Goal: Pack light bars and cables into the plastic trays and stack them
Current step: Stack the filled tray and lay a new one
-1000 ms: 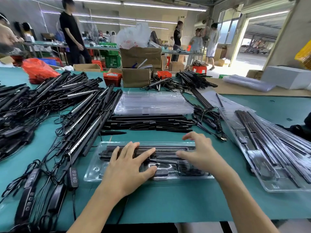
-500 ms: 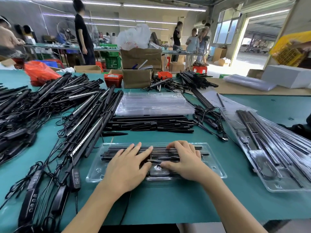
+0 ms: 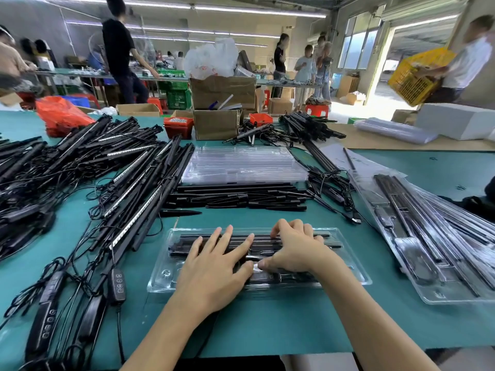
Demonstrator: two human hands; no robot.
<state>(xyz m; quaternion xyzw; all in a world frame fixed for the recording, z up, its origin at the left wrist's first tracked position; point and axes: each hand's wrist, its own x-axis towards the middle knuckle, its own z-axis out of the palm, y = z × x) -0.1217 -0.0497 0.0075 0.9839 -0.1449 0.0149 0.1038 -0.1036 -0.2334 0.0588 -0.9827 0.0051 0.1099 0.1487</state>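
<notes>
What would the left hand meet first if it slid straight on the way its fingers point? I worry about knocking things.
Probably the right hand, just beyond the left hand's fingertips over the clear tray. Their heights are hard to judge.

On the worktop (image 3: 267,325), nearest the person, lies a plastic tray (image 3: 356,274) with light bars (image 3: 332,241) in it, the left hand (image 3: 214,271) resting flat on its left half and the right hand (image 3: 297,253) on its middle. Behind the tray lies a row of stakes (image 3: 241,198), and behind those a stack of empty trays (image 3: 243,164). A heap of light bars and cables (image 3: 80,183) spreads to the left, and a pile of packed trays (image 3: 434,236) lies to the right.
</notes>
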